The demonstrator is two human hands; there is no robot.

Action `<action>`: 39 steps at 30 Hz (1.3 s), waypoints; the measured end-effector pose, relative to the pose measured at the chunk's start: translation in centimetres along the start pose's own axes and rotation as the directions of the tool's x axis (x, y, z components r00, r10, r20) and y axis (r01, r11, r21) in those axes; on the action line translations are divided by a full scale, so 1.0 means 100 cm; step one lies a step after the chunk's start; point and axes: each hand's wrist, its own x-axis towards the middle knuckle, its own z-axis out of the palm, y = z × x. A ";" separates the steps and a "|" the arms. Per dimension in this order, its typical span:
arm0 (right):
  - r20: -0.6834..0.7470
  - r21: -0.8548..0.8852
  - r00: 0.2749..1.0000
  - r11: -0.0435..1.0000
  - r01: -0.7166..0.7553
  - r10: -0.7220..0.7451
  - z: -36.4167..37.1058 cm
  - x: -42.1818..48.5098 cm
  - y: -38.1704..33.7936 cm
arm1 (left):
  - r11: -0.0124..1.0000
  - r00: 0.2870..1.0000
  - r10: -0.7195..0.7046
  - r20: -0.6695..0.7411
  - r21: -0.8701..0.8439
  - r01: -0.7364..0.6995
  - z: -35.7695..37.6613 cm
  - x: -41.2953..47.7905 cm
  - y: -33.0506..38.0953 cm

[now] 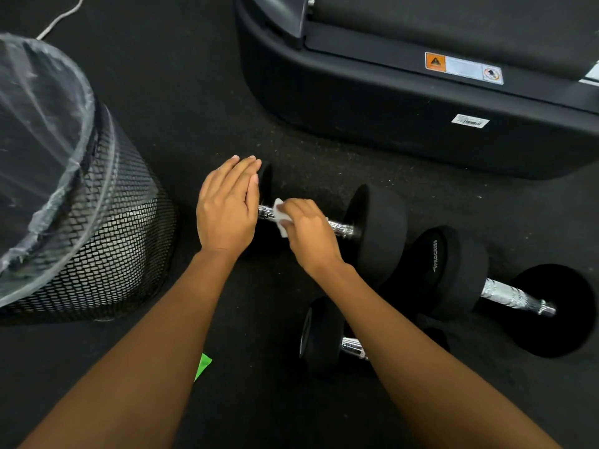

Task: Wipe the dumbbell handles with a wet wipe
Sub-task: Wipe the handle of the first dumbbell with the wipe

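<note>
Three black dumbbells with chrome handles lie on the dark floor. On the nearest-to-centre dumbbell (376, 231), my left hand (228, 205) lies flat over the left weight head, fingers together. My right hand (308, 231) presses a white wet wipe (280, 217) around its chrome handle (340, 226), near the handle's left end. A second dumbbell (505, 293) lies to the right, its handle bare. A third dumbbell (321, 338) lies below, partly hidden under my right forearm.
A black mesh waste bin (107, 228) with a clear plastic liner stands at the left. A large black machine base (405, 102) with warning labels fills the top right. A green scrap (202, 366) shows beside my left forearm. A white cable (61, 16) runs at top left.
</note>
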 end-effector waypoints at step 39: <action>-0.003 0.016 1.000 1.000 -0.022 0.022 0.013 0.011 -0.018 | 1.000 1.000 0.001 0.006 0.009 -0.001 0.001 -0.001 0.000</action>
